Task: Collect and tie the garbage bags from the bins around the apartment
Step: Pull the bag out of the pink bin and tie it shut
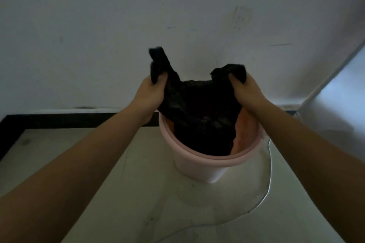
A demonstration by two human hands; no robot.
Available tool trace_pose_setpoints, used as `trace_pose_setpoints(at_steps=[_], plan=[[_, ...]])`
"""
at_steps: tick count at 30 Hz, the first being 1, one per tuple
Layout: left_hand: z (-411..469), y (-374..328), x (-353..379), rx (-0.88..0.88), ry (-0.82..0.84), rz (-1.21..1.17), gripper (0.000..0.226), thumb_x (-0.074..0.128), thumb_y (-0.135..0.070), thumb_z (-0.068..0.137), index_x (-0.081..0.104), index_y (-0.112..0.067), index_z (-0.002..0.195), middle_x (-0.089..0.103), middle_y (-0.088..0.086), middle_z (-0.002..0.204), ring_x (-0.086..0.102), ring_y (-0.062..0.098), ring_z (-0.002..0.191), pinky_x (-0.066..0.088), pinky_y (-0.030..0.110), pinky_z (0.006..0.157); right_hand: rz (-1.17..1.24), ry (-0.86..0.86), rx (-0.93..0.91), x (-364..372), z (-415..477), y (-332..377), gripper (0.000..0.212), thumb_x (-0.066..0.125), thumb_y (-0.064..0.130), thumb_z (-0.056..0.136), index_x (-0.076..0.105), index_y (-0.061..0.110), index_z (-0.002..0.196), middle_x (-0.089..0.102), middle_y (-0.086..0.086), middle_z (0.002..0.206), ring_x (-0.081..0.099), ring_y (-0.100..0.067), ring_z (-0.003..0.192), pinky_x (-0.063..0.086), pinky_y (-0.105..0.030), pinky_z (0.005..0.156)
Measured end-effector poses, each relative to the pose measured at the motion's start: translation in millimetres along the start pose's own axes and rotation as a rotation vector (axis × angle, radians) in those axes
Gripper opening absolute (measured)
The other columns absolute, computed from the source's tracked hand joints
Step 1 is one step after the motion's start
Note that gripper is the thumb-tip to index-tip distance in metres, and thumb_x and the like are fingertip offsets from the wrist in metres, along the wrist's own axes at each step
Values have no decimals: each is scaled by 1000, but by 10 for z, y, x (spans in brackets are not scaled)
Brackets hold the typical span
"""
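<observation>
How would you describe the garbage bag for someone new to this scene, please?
At the foot of the white wall stands a pink bin. The garbage bag rises from its mouth, the left hand and right hand each gripping a top corner. It alone is black and crinkled.

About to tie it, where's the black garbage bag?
Head view centre: black garbage bag partly in the pink bin, left hand and right hand gripping its handles.
</observation>
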State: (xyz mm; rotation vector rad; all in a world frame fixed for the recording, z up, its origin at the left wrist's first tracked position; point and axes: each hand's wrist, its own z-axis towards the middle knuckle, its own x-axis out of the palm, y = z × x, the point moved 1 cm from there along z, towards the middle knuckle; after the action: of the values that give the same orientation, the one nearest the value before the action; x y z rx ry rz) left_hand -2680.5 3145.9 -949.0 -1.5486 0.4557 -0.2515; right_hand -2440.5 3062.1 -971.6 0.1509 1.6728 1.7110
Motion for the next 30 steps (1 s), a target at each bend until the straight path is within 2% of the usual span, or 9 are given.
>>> trace_pose_setpoints(at_steps=[4,8,10,12,14,17,21,26,30], plan=[[-34,-181,-32,-122,-107,-449,30,48,-42,103,61,-15,105,71,4,108,70,19,100,58,33,89,231,-240,-18,92,99,436,24,51,34,101,59,11,103,64,-1,82,64,-15,72,55,-38,66],[18,-544,-124,-50,-266,-703,35,47,-45,102,50,-12,95,50,0,60,52,12,52,53,28,61,394,-312,-128,47,85,1096,35,56,42,98,50,13,117,59,1,98,63,-15,83,57,-26,59],[17,-823,-217,-4,-312,-794,40,46,-53,100,48,-14,96,37,-3,52,38,10,46,44,24,52,403,-292,-207,50,34,1473,32,63,41,95,48,19,112,59,6,103,64,-9,90,57,-23,64],[-2,-1121,-350,94,-337,-769,43,45,-56,99,51,-13,98,37,-6,51,35,8,44,40,23,50,396,-245,-296,90,-21,1907,29,68,41,91,50,22,104,60,8,100,64,1,84,58,-24,70],[-50,-1460,-546,211,-344,-689,44,45,-52,101,57,-11,111,58,-7,63,49,9,48,48,24,58,381,-217,-380,173,-52,2372,27,69,44,88,54,24,99,63,7,96,63,4,79,60,-31,75],[-98,-1901,-972,377,-369,-514,31,58,-41,98,59,-12,111,70,2,99,69,17,85,59,32,84,442,-184,-485,314,-100,3057,29,69,44,85,60,21,101,68,2,101,64,-6,85,58,-38,82],[-175,-2358,-1554,469,-453,-420,19,56,-25,101,60,-8,92,49,-5,54,51,11,54,50,29,62,537,-53,-518,526,-165,3662,17,58,35,82,52,21,88,55,6,80,52,-7,65,48,-29,62],[-509,-2451,-1960,494,-472,-501,36,40,-34,107,52,-8,85,50,1,51,68,23,63,59,31,65,286,-5,-554,1056,-244,3708,44,73,18,77,53,15,116,57,14,91,58,1,78,48,-18,70],[-611,-1810,-2270,364,-530,-493,33,45,-36,104,49,-12,82,28,-1,48,34,14,38,51,29,48,263,7,-432,1635,-403,3259,12,62,26,95,62,15,88,54,10,68,51,0,60,40,-19,57]])
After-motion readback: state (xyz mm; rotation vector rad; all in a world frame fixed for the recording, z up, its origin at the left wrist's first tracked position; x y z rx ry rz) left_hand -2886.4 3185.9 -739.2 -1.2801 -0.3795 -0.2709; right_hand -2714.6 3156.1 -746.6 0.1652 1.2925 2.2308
